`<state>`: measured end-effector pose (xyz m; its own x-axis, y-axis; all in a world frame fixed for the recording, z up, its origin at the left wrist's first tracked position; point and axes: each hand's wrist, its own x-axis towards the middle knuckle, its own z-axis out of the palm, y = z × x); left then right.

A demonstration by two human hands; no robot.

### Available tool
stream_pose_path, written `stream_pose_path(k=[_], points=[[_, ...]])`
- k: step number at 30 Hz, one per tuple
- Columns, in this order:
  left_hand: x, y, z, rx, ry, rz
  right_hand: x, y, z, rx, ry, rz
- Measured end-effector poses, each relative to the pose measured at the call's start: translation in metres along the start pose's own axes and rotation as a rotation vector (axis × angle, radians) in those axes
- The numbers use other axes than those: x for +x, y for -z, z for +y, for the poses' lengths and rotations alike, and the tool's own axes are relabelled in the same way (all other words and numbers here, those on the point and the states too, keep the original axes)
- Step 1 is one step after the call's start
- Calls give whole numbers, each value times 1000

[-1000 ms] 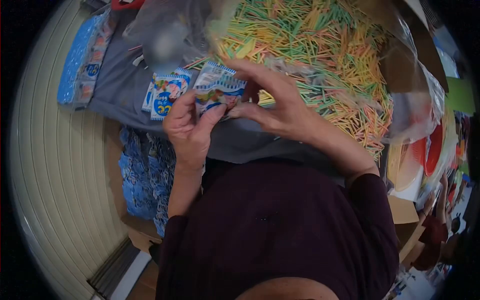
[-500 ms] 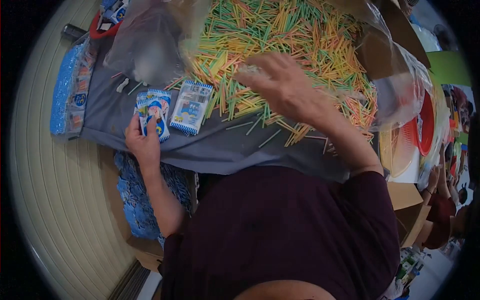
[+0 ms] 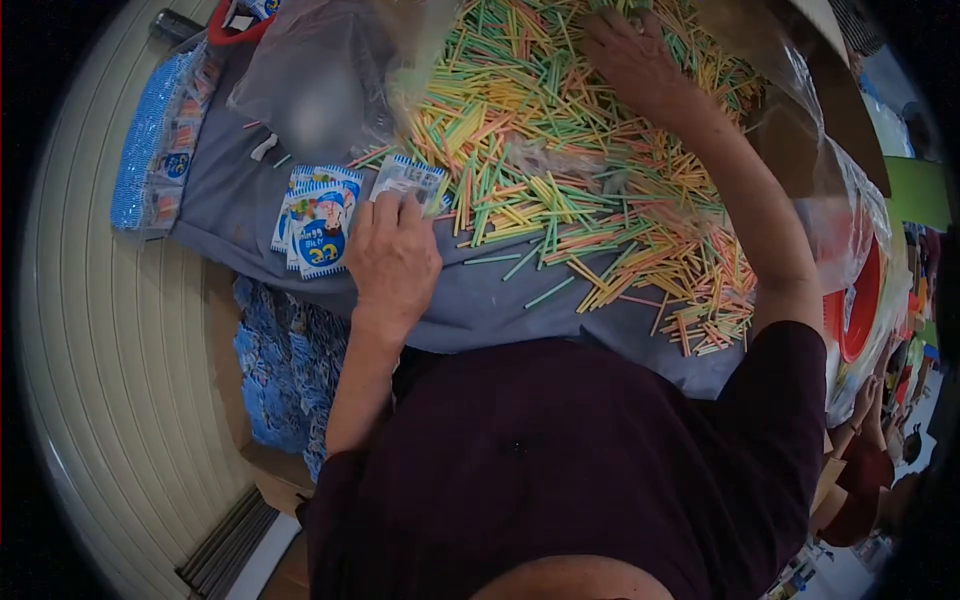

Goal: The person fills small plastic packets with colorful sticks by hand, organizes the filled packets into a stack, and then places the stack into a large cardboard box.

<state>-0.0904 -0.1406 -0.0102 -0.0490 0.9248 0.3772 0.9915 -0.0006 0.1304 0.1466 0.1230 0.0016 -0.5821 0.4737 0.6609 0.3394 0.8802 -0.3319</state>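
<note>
My left hand (image 3: 393, 258) lies palm down on the grey cloth (image 3: 470, 300), fingertips on a small blue-and-white packet (image 3: 408, 180). Just left of it sits a short stack of similar printed packets (image 3: 318, 222). My right hand (image 3: 632, 58) reaches far forward into a big heap of green, yellow and orange sticks (image 3: 570, 150), its fingers buried among them; what they grip is hidden. A clear plastic bag (image 3: 310, 90) drapes over the heap's left side.
A long blue strip of packets (image 3: 155, 150) lies at the cloth's left edge. More blue packets (image 3: 285, 370) fill a box below it. Red and orange plastic bowls (image 3: 850, 310) stand at the right. Other people (image 3: 880, 440) are at the lower right.
My left hand moved right from the packet stack onto the single packet. My right hand pushed farther forward, deeper into the stick heap.
</note>
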Motion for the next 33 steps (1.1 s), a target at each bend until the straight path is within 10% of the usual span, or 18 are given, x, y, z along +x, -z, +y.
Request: stream_pose_path(k=[7, 24, 33], points=[[-3, -15, -4, -222, -86, 217, -35, 32, 97, 377, -190, 78], [-5, 3, -15, -319, -53, 93, -17, -16, -10, 1129, -602, 356], [-8, 2, -24, -537, 47, 170, 0, -3, -32, 953, -592, 269]])
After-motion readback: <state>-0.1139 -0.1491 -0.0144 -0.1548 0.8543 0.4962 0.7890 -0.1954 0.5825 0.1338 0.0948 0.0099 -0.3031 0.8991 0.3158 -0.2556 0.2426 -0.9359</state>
